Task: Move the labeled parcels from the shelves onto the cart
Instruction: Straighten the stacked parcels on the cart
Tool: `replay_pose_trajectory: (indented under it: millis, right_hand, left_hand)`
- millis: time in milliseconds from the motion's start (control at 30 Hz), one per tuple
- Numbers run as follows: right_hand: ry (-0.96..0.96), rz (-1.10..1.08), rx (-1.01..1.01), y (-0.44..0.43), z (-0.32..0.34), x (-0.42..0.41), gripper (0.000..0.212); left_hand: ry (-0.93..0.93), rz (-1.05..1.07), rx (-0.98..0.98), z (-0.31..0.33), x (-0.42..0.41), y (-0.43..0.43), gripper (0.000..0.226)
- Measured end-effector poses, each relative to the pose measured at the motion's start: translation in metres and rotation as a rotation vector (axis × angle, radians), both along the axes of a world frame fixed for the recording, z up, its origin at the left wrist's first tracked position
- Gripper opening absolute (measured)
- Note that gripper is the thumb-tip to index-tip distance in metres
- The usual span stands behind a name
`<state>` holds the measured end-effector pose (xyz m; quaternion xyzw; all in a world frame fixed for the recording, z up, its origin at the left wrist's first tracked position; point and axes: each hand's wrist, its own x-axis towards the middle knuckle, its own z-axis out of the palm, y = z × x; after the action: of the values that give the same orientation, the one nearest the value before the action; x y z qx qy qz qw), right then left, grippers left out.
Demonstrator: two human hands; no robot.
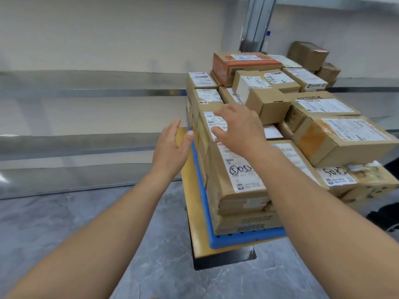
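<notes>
Standing on grey marbled floor point(64, 223) beside metal shelves point(86, 91), our left hand point(170, 147) and right hand point(237, 128) (both spread, empty) hover over the cart point(194, 212) of parcels point(237, 169).

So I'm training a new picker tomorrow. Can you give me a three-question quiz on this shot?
1. True or false: the right hand is gripping a parcel.
2. The stacked parcels rest on a tray of which colour: A red, B blue, C green?
3. Which hand is beside the stack, not over it?

Key: 1 false, it hovers open over a label. 2 B. 3 The left hand.
</notes>
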<state>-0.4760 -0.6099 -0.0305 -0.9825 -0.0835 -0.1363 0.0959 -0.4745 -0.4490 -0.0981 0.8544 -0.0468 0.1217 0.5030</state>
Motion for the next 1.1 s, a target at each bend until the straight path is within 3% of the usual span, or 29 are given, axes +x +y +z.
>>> replay_pose_trajectory:
  millis: [533, 1100]
  right_hand:
    - [0.005, -0.073, 0.06, 0.145, -0.034, 0.112, 0.038]
    - [-0.005, -0.161, 0.152, 0.172, -0.057, 0.231, 0.038]
  left_hand:
    - [-0.069, -0.07, 0.178, -0.008, 0.122, 0.116, 0.061]
    - [-0.065, -0.147, 0.284, -0.018, 0.258, 0.146, 0.062]
